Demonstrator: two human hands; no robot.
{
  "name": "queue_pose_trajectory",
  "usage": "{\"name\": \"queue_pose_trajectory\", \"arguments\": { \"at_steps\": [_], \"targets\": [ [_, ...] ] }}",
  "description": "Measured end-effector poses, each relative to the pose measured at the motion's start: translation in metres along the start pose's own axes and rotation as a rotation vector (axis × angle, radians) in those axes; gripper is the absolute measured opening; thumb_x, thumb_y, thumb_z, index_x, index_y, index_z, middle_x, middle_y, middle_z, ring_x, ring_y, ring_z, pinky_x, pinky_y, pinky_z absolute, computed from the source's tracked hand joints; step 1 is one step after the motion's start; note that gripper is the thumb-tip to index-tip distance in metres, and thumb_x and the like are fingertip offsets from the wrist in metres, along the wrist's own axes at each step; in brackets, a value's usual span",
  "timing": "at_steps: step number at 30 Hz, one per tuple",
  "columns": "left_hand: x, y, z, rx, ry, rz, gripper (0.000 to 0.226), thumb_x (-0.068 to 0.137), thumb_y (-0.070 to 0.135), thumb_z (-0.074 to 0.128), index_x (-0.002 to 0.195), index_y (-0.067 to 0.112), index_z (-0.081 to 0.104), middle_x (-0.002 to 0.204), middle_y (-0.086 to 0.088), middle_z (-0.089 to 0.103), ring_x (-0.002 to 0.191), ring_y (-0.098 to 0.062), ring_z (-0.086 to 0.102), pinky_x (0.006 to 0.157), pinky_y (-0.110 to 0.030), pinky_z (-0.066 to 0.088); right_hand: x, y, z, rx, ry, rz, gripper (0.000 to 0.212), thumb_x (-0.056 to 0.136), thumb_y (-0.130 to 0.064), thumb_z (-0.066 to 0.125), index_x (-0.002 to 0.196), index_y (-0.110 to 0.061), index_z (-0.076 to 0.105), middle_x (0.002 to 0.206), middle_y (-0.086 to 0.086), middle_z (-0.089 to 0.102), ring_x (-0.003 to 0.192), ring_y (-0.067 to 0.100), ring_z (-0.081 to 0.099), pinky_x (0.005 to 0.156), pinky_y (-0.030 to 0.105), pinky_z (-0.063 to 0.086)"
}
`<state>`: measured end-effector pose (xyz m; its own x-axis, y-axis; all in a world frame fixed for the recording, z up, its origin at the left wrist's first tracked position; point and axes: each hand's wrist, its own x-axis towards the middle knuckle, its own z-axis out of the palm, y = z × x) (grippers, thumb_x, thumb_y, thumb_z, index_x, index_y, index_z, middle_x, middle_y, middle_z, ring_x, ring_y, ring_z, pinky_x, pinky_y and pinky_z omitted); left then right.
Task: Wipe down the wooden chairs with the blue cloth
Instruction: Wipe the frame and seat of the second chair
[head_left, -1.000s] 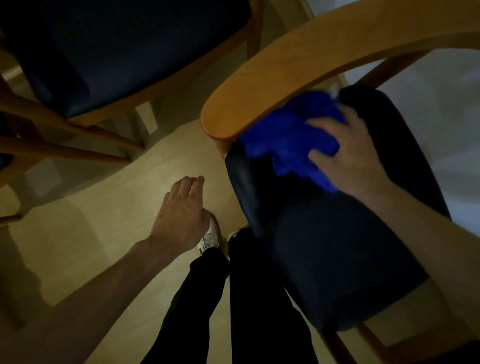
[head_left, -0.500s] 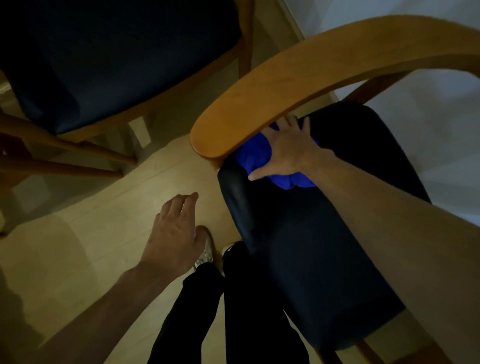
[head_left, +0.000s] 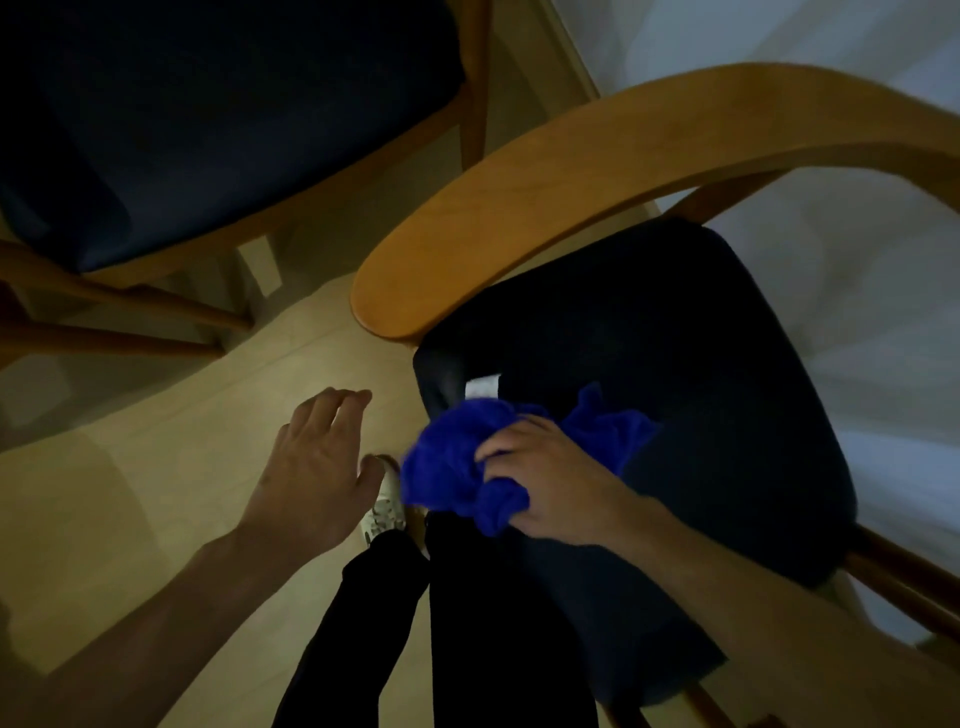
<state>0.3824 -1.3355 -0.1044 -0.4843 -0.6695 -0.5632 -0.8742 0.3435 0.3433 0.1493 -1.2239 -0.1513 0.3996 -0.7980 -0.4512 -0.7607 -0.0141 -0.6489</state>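
1. The right hand (head_left: 550, 486) has drawn the blue cloth (head_left: 457, 467) from under the armrest (head_left: 545, 218) to the seat's (head_left: 675, 364) 8 o'clock edge.
2. Left hand (head_left: 317, 467): fingers relaxed, holding nothing.
3. Right fingers grip the bunched cloth.
4. The shoe (head_left: 384, 506) is partly hidden.
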Motion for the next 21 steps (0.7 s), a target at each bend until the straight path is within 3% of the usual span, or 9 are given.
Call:
{"name": "queue_pose_trajectory", "arguments": {
  "at_steps": [2, 5, 8, 10, 12, 14, 18, 21],
  "targets": [
    [0.005, 0.006, -0.002, -0.071, -0.02, 0.032, 0.052, 0.091, 0.022, 0.058, 0.14, 0.015, 0.042, 0.131, -0.005, 0.052, 0.114, -0.021, 0.051, 0.093, -0.031, 0.041, -0.011, 0.008, -0.016, 0.044, 0.023, 0.047, 0.028, 0.075, -0.028, 0.074, 0.102, -0.024, 0.067, 0.126, -0.011, 0.055, 0.12, 0.007, 0.044, 0.113, 0.029, 0.022],
    [0.011, 0.023, -0.001, -0.188, -0.11, 0.091, 0.04, 0.093, 0.02, 0.054, 0.132, 0.022, 0.046, 0.122, 0.005, 0.059, 0.103, -0.011, 0.06, 0.086, -0.025, 0.044, -0.011, 0.025, -0.059, 0.158, 0.441, 0.187, 0.033, 0.071, -0.026, 0.071, 0.103, -0.019, 0.068, 0.121, -0.004, 0.06, 0.112, 0.012, 0.052, 0.104, 0.028, 0.036],
    [0.023, 0.05, 0.006, -0.227, -0.096, 0.168, 0.044, 0.093, 0.016, 0.056, 0.135, 0.018, 0.046, 0.124, 0.002, 0.058, 0.107, -0.014, 0.055, 0.082, -0.014, 0.035, -0.004, 0.056, -0.102, 0.264, 0.799, 0.401, 0.045, 0.074, -0.036, 0.065, 0.117, -0.031, 0.057, 0.122, -0.007, 0.052, 0.109, 0.006, 0.053, 0.094, 0.021, 0.042],
    [0.035, 0.071, 0.007, -0.232, -0.062, 0.195, 0.045, 0.092, 0.016, 0.056, 0.136, 0.017, 0.045, 0.124, 0.002, 0.056, 0.109, -0.014, 0.052, 0.083, -0.016, 0.035, 0.001, 0.087, -0.118, 0.172, 0.757, 0.619, 0.06, 0.079, -0.043, 0.067, 0.135, -0.034, 0.046, 0.142, 0.005, 0.039, 0.126, 0.022, 0.044, 0.101, 0.038, 0.042],
    [0.048, 0.089, 0.007, -0.231, -0.018, 0.229, 0.045, 0.092, 0.018, 0.056, 0.136, 0.017, 0.045, 0.123, 0.001, 0.055, 0.11, -0.015, 0.051, 0.085, -0.02, 0.037, 0.004, 0.109, -0.117, 0.056, 0.504, 0.832, 0.078, 0.08, -0.059, 0.067, 0.146, -0.037, 0.031, 0.159, 0.01, 0.01, 0.142, 0.037, 0.018, 0.11, 0.061, 0.027],
    [0.061, 0.105, 0.005, -0.221, 0.012, 0.256, 0.045, 0.092, 0.019, 0.055, 0.136, 0.017, 0.045, 0.123, 0.0, 0.055, 0.111, -0.016, 0.049, 0.087, -0.024, 0.039, 0.005, 0.114, -0.102, 0.046, 0.413, 0.852, 0.094, 0.073, -0.065, 0.07, 0.15, -0.039, 0.021, 0.163, 0.007, -0.005, 0.147, 0.036, 0.002, 0.112, 0.066, 0.017],
    [0.077, 0.12, -0.001, -0.196, 0.044, 0.277, 0.045, 0.09, 0.019, 0.056, 0.134, 0.014, 0.046, 0.12, -0.006, 0.055, 0.11, -0.021, 0.049, 0.091, -0.042, 0.044, -0.008, 0.096, -0.071, -0.024, 0.545, 0.653, 0.076, 0.074, -0.036, 0.076, 0.141, -0.03, 0.042, 0.158, 0.01, 0.02, 0.142, 0.035, 0.023, 0.111, 0.055, 0.031],
    [0.078, 0.119, -0.005, -0.128, 0.064, 0.297, 0.045, 0.087, 0.017, 0.059, 0.131, 0.01, 0.05, 0.121, -0.01, 0.054, 0.112, -0.026, 0.05, 0.093, -0.046, 0.043, -0.028, 0.068, -0.035, -0.064, 0.523, 0.615, 0.066, 0.072, -0.03, 0.077, 0.134, -0.026, 0.052, 0.15, 0.009, 0.03, 0.132, 0.034, 0.032, 0.103, 0.052, 0.04]
  ]
}}
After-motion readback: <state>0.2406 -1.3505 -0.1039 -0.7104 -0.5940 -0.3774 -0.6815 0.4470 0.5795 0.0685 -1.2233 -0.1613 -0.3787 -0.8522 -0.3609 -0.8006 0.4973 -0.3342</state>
